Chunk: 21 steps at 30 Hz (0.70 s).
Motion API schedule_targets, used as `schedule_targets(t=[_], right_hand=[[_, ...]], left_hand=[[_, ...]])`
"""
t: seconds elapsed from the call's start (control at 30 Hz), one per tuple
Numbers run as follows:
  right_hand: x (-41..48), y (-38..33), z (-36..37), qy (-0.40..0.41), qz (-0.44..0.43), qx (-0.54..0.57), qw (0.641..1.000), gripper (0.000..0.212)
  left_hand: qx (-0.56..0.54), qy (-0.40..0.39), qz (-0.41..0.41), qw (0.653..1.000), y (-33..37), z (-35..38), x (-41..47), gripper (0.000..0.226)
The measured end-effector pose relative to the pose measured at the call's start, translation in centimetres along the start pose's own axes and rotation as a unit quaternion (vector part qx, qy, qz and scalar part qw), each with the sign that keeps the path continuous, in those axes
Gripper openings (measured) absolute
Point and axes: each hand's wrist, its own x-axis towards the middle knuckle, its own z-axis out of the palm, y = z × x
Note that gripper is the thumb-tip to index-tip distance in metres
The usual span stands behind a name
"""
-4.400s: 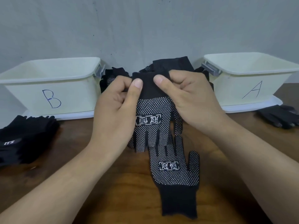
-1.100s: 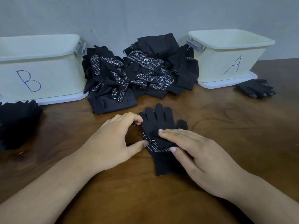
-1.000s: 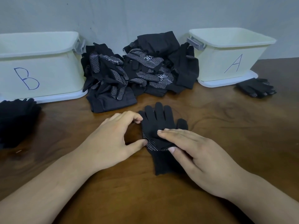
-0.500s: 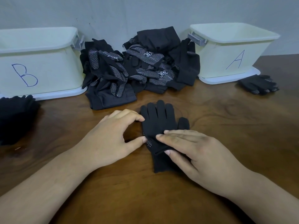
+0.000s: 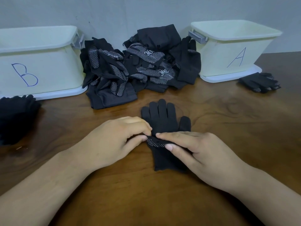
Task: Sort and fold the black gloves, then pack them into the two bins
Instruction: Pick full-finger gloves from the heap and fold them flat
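One black glove (image 5: 162, 121) lies flat at table (image 5: 228, 128) centre, fingers pointing toward the wall, cuff toward the person. A white-dotted strip shows across its palm, where the fabric is lifted. Left hand (image 5: 114, 141): thumb and forefinger pinch the glove's left edge at that strip. Right hand (image 5: 195, 152): forefinger laid across the glove, thumb on the dotted strip, fabric pinched between them; the other fingers cover the cuff's right side. Behind, a loose pile of dotted gloves (image 5: 138, 67) sits against the wall between bin B (image 5: 40, 62) on the left and bin A (image 5: 228, 51) on the right. A dark glove stack (image 5: 16, 118) lies before bin B; a smaller glove bundle (image 5: 260, 82) lies beside bin A.
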Motion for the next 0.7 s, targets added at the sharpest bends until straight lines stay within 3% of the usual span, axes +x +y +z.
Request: schedule_targets(t=[0.23,0.3,0.4,0.5,0.6,0.7], right_hand=[[-0.2,0.6,-0.6,-0.012,0.004,0.043,0.999,0.037],[-0.3,0.5,-0.7,-0.018,-0.004,0.094,0.995,0.025],[-0.3,0.6,-0.6,0.013,0.013,0.142,0.990,0.027],[-0.1,0.6,-0.6,0.018,0.024,0.119,0.992,0.014],[-0.1,0.9,-0.9,0.091,0.036,0.128,0.987,0.008],[0.2,2.4,-2.0,0.188,0.123,0.124,0.967,0.010]], left_hand=[[-0.061,-0.026,-0.041,0.997,0.1,-0.5,-0.4,0.015],[-0.081,-0.030,-0.053,0.995,0.2,-0.6,-0.6,0.016],[-0.119,-0.005,-0.081,0.990,0.9,-0.4,-0.6,0.017],[-0.115,0.044,-0.101,0.987,1.6,0.4,-0.1,0.025],[-0.077,0.083,-0.112,0.987,2.2,1.1,0.3,0.025],[-0.043,0.061,-0.068,0.995,2.5,1.0,0.4,0.012]])
